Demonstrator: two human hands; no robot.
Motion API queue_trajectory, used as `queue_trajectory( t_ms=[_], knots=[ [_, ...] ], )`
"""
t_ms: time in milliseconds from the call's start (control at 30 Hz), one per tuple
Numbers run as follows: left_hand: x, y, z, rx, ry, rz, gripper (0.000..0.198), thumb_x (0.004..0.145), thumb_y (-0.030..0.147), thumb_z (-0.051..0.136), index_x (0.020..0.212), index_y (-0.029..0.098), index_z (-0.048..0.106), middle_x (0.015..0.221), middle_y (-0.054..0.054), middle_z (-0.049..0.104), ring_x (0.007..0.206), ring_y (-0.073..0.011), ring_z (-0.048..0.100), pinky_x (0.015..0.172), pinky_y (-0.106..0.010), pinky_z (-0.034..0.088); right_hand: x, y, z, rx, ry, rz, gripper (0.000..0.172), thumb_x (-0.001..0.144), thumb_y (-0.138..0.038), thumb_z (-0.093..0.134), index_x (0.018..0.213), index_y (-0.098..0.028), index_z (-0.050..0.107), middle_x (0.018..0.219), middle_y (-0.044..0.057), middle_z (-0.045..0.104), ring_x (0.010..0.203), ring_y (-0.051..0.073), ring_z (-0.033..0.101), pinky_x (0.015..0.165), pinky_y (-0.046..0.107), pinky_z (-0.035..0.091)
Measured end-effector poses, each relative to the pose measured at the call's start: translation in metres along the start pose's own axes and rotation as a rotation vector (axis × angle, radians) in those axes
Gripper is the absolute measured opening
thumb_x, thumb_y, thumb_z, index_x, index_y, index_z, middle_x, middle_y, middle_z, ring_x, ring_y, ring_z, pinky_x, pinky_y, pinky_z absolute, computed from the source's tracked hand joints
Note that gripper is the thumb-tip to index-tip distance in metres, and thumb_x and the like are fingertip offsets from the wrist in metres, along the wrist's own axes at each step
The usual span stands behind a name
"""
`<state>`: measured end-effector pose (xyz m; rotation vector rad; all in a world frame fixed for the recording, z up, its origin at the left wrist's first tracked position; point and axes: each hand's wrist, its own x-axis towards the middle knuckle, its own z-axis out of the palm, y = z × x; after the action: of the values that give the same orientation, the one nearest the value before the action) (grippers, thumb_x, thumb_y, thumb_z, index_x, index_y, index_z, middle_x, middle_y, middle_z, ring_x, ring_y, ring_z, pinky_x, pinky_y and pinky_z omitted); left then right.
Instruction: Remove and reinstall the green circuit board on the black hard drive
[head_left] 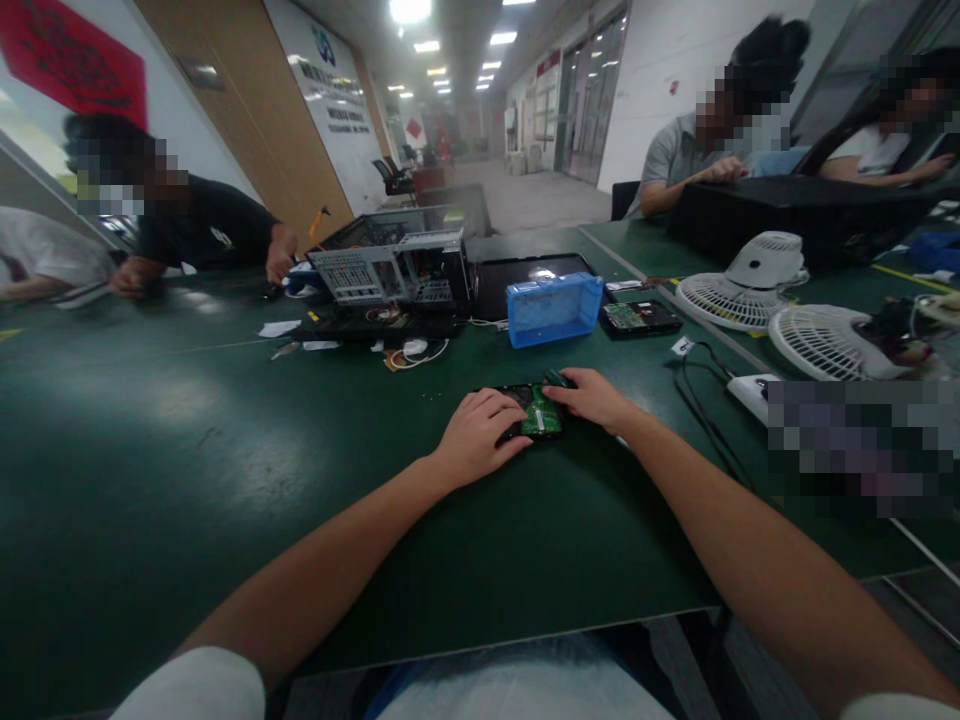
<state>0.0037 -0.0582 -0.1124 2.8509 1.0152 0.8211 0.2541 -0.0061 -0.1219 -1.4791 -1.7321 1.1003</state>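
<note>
A hard drive point(541, 420) with its green circuit board facing up lies on the green table in front of me. My left hand point(484, 428) covers its left part, thumb at the near edge and fingers across the top, gripping it. At the drive's far right corner, my right hand point(589, 398) is closed around a small dark tool point(556, 378). The tool's tip and exact kind are hidden by the fingers. A few tiny bits, perhaps screws, point(431, 395) lie left of the drive.
Beyond the drive stand a blue plastic bin point(555, 310), another hard drive point(640, 318) and an opened computer case point(394, 265). White fan parts point(727, 295) and a power strip point(752, 392) with a black cable are at right. Other people sit across the table.
</note>
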Motion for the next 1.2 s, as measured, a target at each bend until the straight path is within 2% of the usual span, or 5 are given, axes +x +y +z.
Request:
queue_trajectory(
  t_ms=[267, 567, 1200],
  knots=[
    [-0.0006, 0.0, 0.0011, 0.007, 0.015, 0.022, 0.029, 0.093, 0.041, 0.066, 0.112, 0.019, 0.068, 0.117, -0.009, 0.069, 0.111, -0.0273, 0.057, 0.092, -0.045, 0.045, -0.0009, -0.0022, -0.0005, -0.006, 0.0, 0.006, 0.03, 0.083, -0.046, 0.07, 0.089, -0.017, 0.065, 0.064, -0.002, 0.057, 0.056, 0.012, 0.048, 0.049, 0.024, 0.033],
    [-0.0011, 0.0044, -0.0031, 0.113, 0.013, 0.127, 0.021, 0.098, 0.033, 0.057, 0.108, 0.02, 0.071, 0.111, -0.009, 0.069, 0.107, -0.0251, 0.058, 0.092, -0.043, 0.044, -0.0012, -0.0024, -0.0003, -0.012, -0.004, 0.002, 0.03, 0.083, -0.046, 0.069, 0.088, -0.017, 0.064, 0.063, -0.003, 0.055, 0.054, 0.011, 0.047, 0.049, 0.024, 0.032],
    [-0.0017, 0.0022, 0.0018, 0.103, 0.03, 0.167, 0.022, 0.099, 0.032, 0.056, 0.105, 0.017, 0.071, 0.109, -0.009, 0.071, 0.104, -0.024, 0.061, 0.09, -0.042, 0.046, 0.0015, 0.0019, 0.0, -0.008, 0.0, 0.008, 0.031, 0.083, -0.047, 0.07, 0.09, -0.018, 0.064, 0.063, -0.003, 0.055, 0.053, 0.011, 0.046, 0.048, 0.024, 0.031]
  ],
)
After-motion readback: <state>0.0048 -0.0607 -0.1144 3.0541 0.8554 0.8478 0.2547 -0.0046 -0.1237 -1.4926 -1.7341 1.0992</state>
